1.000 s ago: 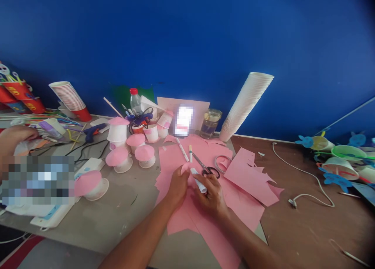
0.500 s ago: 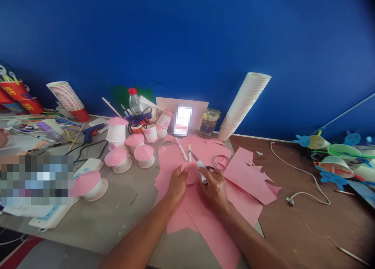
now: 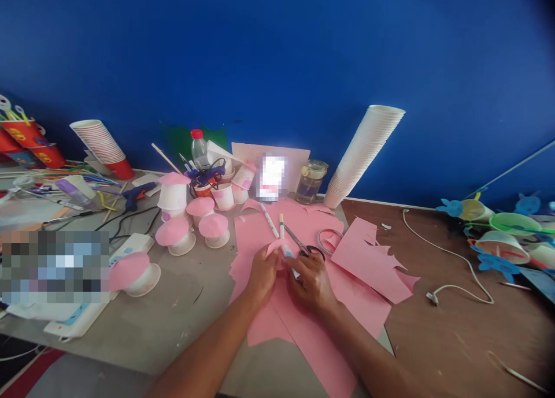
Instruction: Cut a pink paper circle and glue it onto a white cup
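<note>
My left hand [image 3: 263,274] is closed on a small cut piece of pink paper [image 3: 274,246], which looks folded or curled between the fingers. In my right hand [image 3: 310,279] is a slim white tube [image 3: 287,250] with bluish marks, possibly glue, its tip against or very near the paper. Fingers hide part of both. Just beyond the hands lie two markers, one with purple marks [image 3: 269,220] and one with a yellowish end [image 3: 281,224]. Black-handled scissors [image 3: 301,243] rest right of them, on large pink paper sheets [image 3: 299,323].
Several paper cups with pink cone tops [image 3: 213,226] stand left. A lit phone [image 3: 271,178] leans at the back beside a glass jar [image 3: 311,181]. A tall leaning cup stack [image 3: 366,155] rises behind right. A white cable [image 3: 459,259] and blue-trimmed cups [image 3: 498,250] lie right.
My right hand has turned the tube from pointing downward beside the paper to lying across it. The pink piece, flat and round before, now looks bent. The scissors show more fully.
</note>
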`<state>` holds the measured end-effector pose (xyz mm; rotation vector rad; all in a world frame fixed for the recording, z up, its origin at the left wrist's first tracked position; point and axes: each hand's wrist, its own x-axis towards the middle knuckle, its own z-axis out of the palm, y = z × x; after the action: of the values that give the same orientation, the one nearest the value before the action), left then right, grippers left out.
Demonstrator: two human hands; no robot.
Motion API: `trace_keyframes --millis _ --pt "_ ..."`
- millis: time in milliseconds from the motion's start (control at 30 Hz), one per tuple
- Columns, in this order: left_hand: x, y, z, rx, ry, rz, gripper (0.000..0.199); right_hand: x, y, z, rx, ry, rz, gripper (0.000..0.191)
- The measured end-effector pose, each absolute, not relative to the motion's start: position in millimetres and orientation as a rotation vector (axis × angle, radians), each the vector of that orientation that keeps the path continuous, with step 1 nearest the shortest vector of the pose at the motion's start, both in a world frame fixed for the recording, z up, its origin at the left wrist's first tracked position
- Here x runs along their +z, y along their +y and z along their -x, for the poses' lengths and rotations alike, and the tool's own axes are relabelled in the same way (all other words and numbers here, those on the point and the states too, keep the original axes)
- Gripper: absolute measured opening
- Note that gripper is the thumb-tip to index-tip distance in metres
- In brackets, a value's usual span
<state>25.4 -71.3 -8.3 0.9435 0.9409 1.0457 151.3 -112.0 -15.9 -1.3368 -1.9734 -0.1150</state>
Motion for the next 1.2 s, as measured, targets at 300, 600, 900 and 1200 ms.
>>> trace_keyframes --millis 300,600,900,1200 --pt "-7.9 -68.4 -19.9 1.097 1.206 -1.059 0.016 -11.8 -112.8 -163.9 -0.091 -1.862 1.322 0.025" --pt "-1.9 -68.9 -21.3 1.097 1.142 -1.104 0.013 -10.6 -110.3 -158.6 -0.158 -1.998 1.39 0.026" --pt "-9.6 -68.1 -21.2 1.108 1.183 -1.077 0.015 -6.4 -115.3 -149.7 -0.163 -1.986 1.25 0.026" --pt "-9.3 -65.3 -20.9 1.116 1.154 -1.1 0.014 -10.6 -107.9 -164.6 -0.207 -1.934 1.429 0.025"
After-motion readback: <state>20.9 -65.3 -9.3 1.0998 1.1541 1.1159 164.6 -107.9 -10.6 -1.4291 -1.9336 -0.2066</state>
